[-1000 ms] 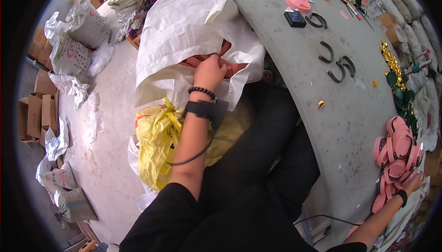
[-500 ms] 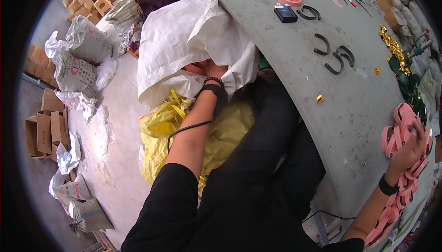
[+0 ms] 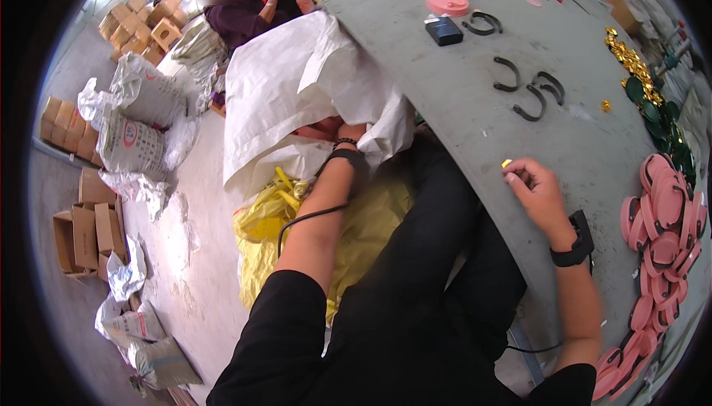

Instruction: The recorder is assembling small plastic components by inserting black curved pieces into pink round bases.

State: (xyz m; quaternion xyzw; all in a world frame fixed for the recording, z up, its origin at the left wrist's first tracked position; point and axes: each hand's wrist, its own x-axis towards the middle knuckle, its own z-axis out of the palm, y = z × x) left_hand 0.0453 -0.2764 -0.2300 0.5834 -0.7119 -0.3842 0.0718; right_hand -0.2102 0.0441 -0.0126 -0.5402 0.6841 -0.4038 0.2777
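Note:
My left hand (image 3: 351,132) reaches into the mouth of a large white woven sack (image 3: 282,65). Its fingers are hidden by the sack's folds, and reddish pieces (image 3: 320,129) show inside beside it. Over the table's near edge, my right hand (image 3: 535,189) has thumb and forefinger pinched at a small shiny gold piece (image 3: 506,163). Under the sack's opening lies a crumpled yellow plastic bag (image 3: 271,217). To the right of my right hand, a heap of pink plastic parts with dark edges (image 3: 662,220) runs along the table.
On the grey table (image 3: 445,87) lie black curved bands (image 3: 528,102), a black box (image 3: 443,31), a pink round lid (image 3: 448,2), gold pieces (image 3: 630,61) and dark green discs (image 3: 653,117). Filled sacks (image 3: 132,143) and cardboard boxes (image 3: 87,232) stand left. A person (image 3: 237,9) sits beyond the sack.
My right hand has moved left from the pink parts to the small gold piece near the table edge and pinched it. My left hand stays in the sack. The view has shifted slightly.

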